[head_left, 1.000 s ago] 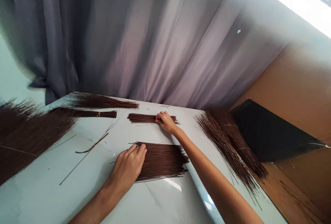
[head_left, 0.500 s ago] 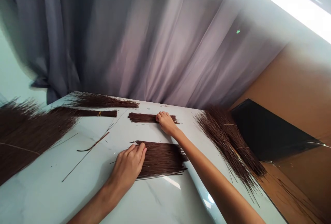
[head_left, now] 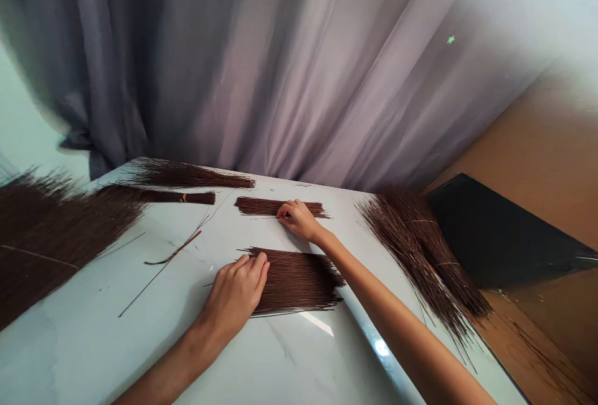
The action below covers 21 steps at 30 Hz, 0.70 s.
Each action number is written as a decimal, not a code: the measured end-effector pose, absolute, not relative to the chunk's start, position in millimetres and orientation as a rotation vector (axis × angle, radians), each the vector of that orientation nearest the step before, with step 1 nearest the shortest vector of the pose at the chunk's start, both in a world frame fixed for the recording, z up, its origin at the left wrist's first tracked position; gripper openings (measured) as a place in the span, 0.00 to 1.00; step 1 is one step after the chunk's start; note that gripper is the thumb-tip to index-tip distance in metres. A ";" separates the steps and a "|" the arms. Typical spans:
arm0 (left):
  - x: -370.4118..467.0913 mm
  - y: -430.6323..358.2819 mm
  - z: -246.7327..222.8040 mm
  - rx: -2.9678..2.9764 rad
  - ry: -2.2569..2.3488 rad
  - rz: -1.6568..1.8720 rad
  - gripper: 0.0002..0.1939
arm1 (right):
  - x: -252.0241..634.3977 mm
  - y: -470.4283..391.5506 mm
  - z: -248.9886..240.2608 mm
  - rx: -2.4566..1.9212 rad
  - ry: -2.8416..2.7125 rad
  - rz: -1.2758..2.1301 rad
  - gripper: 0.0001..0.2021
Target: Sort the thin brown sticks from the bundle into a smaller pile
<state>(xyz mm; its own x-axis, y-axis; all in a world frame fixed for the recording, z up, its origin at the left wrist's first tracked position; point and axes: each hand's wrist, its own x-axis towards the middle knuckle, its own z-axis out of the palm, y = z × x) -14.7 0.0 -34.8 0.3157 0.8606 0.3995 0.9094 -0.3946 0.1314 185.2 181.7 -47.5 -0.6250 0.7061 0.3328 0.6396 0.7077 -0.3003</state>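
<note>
A wide layer of short dark brown sticks (head_left: 299, 280) lies on the white marbled table (head_left: 187, 305). My left hand (head_left: 243, 286) rests at its left end, fingers bent together over the sticks; what they pinch, if anything, is too small to make out. Farther back is a smaller row of short sticks (head_left: 256, 206). At its front edge is my right hand (head_left: 296, 219), thumb and fingers closed together, with any stick between them too fine to tell.
Long brown bristle bundles lie at the left (head_left: 56, 237), the back left (head_left: 187, 174) and the right (head_left: 420, 255). A yellow-banded bundle (head_left: 199, 197) and a loose curved strip (head_left: 175, 252) lie left of centre. A grey curtain (head_left: 280, 81) hangs behind.
My right hand has shifted slightly toward the front edge of the smaller row. My left hand stays at the larger layer. The whole view has tilted a little.
</note>
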 end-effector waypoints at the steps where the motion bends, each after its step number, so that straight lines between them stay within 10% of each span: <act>1: -14.9 0.1 -34.3 -2.455 -1.659 -0.624 0.13 | 185.8 182.1 -49.2 -1.048 -2.490 0.230 0.02; 21: -13.5 -2.3 -29.5 -2.501 -1.698 -0.587 0.11 | 192.9 165.0 -47.7 -1.037 -2.545 0.207 0.03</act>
